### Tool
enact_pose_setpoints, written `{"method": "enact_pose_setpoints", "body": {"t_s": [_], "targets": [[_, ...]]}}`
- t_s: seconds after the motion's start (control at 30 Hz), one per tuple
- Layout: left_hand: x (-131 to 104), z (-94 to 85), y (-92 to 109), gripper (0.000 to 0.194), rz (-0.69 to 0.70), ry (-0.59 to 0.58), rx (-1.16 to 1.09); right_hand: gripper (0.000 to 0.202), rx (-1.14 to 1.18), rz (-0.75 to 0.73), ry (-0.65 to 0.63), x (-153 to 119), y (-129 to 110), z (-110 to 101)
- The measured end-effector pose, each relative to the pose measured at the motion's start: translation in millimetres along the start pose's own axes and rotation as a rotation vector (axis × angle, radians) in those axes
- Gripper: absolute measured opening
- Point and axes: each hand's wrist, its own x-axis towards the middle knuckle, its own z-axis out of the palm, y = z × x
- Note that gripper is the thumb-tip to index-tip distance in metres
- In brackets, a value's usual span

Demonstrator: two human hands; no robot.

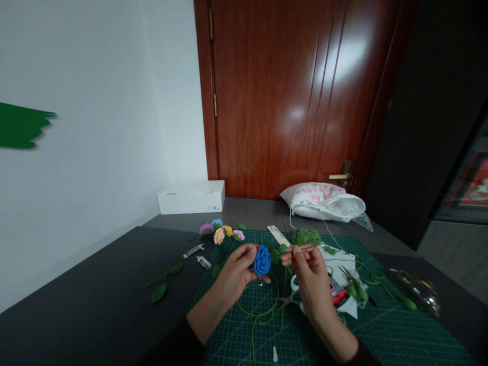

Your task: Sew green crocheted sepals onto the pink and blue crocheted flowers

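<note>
dark table, green gridded mat, white box

Dark sleeves ending above two bare hands

**Dim Room, Glare on a Glossy Door**

From where I stand, the light is cool and low, its source out of sight. White glare blooms on the polished door. The wall looks pale grey; the cabinet sinks near black. Faint shadows soften the table. Fine detail around the hands is soft, and uprights lean towards the edges.
</note>
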Motion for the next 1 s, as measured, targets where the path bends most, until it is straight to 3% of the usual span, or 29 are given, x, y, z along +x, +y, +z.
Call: {"method": "enact_pose_setpoints", "body": {"t_s": [0.13, 0.23, 0.37, 0.67, 1.0], "targets": [[-1.4, 0.1, 2.2, 0.037, -0.152, -0.152, -0.085, 0.020, -0.083, -0.069, -0.017, -6.9, -14.2, 4.3], [-1.8, 2.0, 1.8, 0.047, -0.302, -0.239, -0.207, 0.016, -0.201, -0.201, -0.050, -13.5, -20.5, 7.5], [-0.3, 1.2, -1.1, 0.052, -0.362, -0.312, -0.342, 0.010, -0.361, -0.357, -0.145, -19.6, -21.4, 8.2], [0.1, 2.6, -0.3, 0.042, -0.293, -0.131, -0.422, 0.013, -0.505, -0.629, -0.266, -28.7, -27.4, 8.2], [-1.7, 5.8, 0.9, 0.042, -0.258, -0.133, -0.421, 0.019, -0.569, -0.814, -0.309, -32.2, -29.8, 5.6]]}}
